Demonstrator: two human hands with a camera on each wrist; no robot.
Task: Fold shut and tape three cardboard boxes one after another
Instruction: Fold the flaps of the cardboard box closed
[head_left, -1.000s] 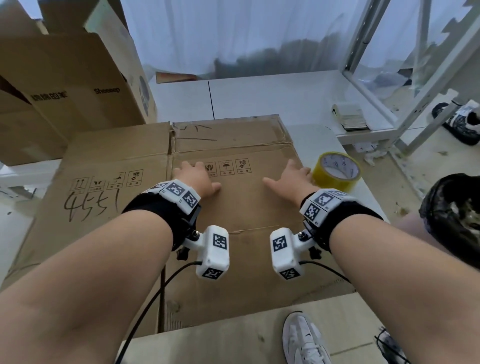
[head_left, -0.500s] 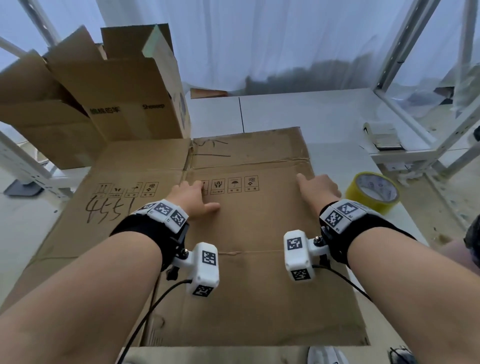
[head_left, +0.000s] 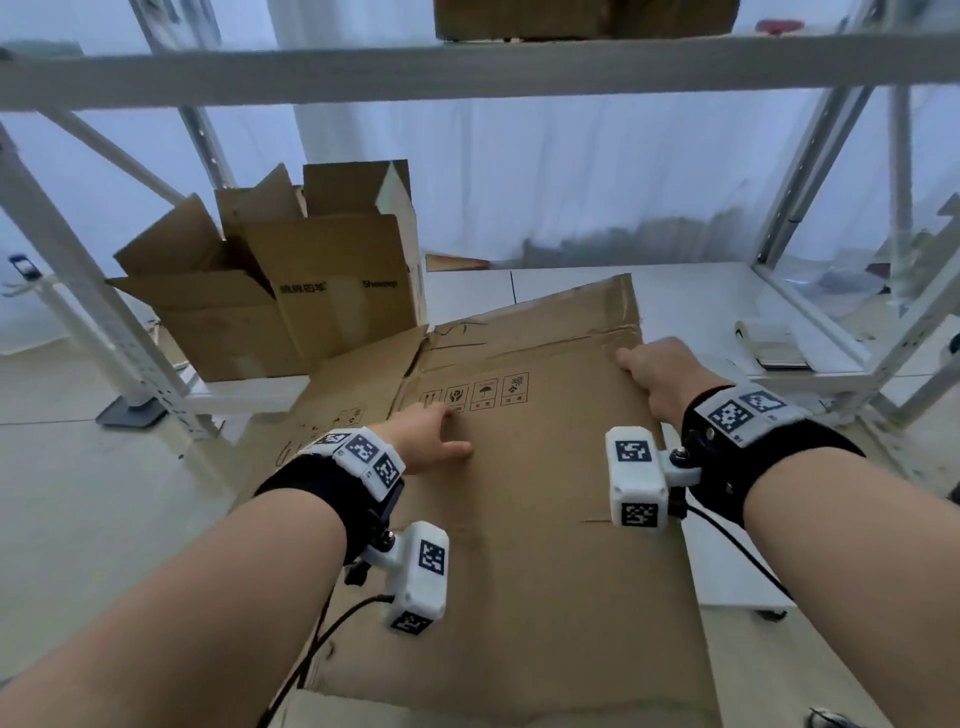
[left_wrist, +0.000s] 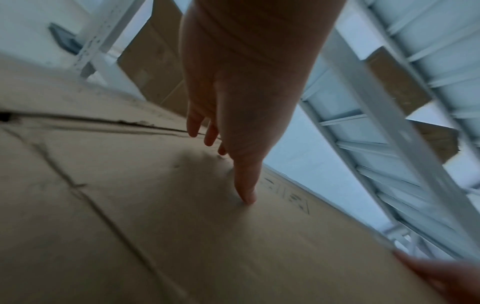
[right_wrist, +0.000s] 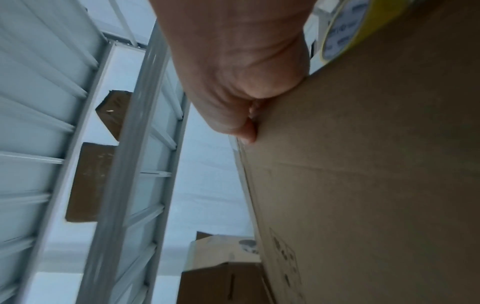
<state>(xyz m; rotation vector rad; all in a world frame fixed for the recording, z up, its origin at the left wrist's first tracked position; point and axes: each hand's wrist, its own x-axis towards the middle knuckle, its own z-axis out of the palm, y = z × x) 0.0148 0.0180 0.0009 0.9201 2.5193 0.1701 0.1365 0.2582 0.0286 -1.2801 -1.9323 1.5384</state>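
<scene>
Tilted up off the white table since half a second ago, when it lay flat there, the flattened cardboard box now rises at its far right corner. The right hand has shifted from the panel's face to its right edge, fingers curled over that edge and thumb on top, gripping it. The left hand rests on the printed panel just below a row of handling symbols, fingers straight and spread, thumb pressed to the board. A second joined panel with handwritten marks extends to the left, partly hidden by the left wrist. Beyond it, an open cardboard box stands with flaps up on the table's far left, close to the raised sheet. White shelving posts frame both sides, a shelf beam crosses overhead. The yellow tape roll shows only in the right wrist view, behind the lifted board. A small notebook lies on the table at the right.
</scene>
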